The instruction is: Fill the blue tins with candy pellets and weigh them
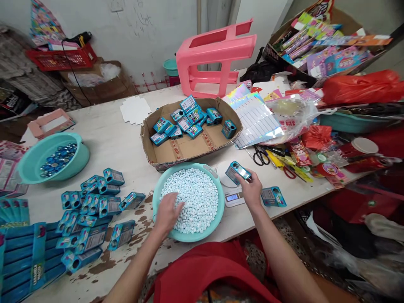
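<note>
My left hand (pixel 167 213) reaches into a turquoise bowl (pixel 157 189) of small pale-blue candies (pixel 192 200). Its thumb and fingers are apart and touch the candies; the fingertips are partly hidden. My right hand (pixel 251 189) grips a small blue candy box (pixel 236 171), tilted above a kitchen scale (pixel 233 198) with a lit display. A white round dish (pixel 222 174) sits behind that box, partly covered. To the right of my right hand another blue box (pixel 274 197) lies on the table.
A cardboard tray (pixel 195 152) behind the bowl holds several blue boxes. More boxes (pixel 94 202) are grouped at left, near flat blue cartons (pixel 19 256) and a bowl (pixel 80 162) of shiny blue pieces. Scissors (pixel 261 156), a pink stool (pixel 217 46) and packaging crowd the back and right.
</note>
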